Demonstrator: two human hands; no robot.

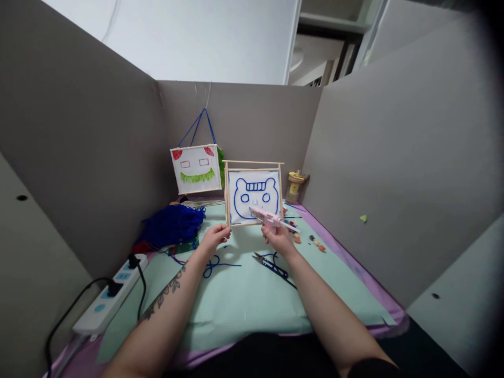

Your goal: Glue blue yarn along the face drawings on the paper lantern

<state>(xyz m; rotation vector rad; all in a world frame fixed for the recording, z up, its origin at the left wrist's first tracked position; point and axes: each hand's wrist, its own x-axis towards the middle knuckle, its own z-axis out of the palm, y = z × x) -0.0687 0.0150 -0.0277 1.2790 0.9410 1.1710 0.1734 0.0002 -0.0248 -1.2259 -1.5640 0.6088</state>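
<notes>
My left hand [216,237] pinches the lower left corner of a wooden stick frame [227,202]. Stretched in it is a white panel [252,177] with a bear-like face outlined in blue. My right hand [279,237] is wrapped round a pale pink glue gun [270,216]. The gun's nozzle points up and left, in front of the lower part of the drawn face; whether it touches the panel I cannot tell. Thread snips [271,265] lie on the table below my right hand. A loose piece of blue yarn [212,268] curls near my left wrist.
At the left are a blue yarn heap [173,223] and a white power strip [112,294] with black cables. A finished-looking face panel [197,170] hangs on the back partition. Small colourful pieces [317,243] and a lidded cup [293,187] are at the right. Grey partitions [394,168] enclose the table.
</notes>
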